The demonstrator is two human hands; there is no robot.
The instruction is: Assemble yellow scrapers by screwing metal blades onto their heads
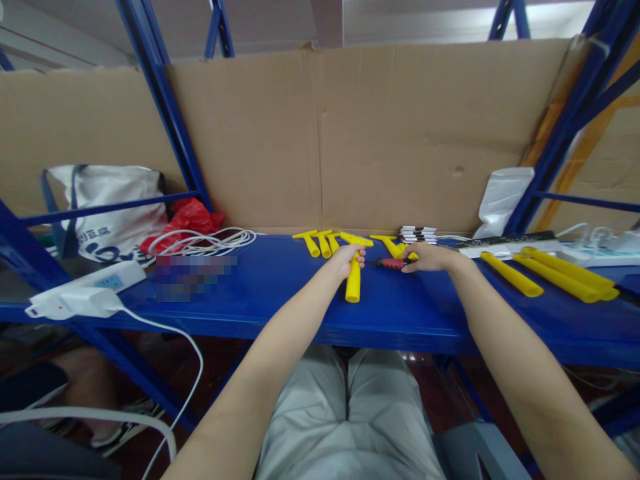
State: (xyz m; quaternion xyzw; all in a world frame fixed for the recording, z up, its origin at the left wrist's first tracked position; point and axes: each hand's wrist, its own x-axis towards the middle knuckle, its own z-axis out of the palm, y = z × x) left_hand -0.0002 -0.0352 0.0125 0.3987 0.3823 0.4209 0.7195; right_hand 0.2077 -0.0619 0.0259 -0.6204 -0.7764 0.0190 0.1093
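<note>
My left hand [349, 260] is closed around the top of a yellow T-shaped piece with a tubular handle [353, 287], which points down toward me. In my closed right hand [425, 256] is a screwdriver [392, 264] with a red and black handle. Its thin dark shaft points left at the head of the yellow piece; whether the tip touches is too small to tell. Behind my left hand lie several more yellow T-shaped pieces [325, 245]. Another yellow piece [387, 245] lies beyond the screwdriver, with more yellow parts partly hidden by my right hand.
Long yellow tubes [560, 277] lie at the right on the blue shelf [280, 293]. A stack of small white packs [418, 235] stands at the back. Leftward are a power strip [95, 283], a coiled white cable [215, 241] and a cloth bag [117, 200]. Cardboard [390, 140] closes the back.
</note>
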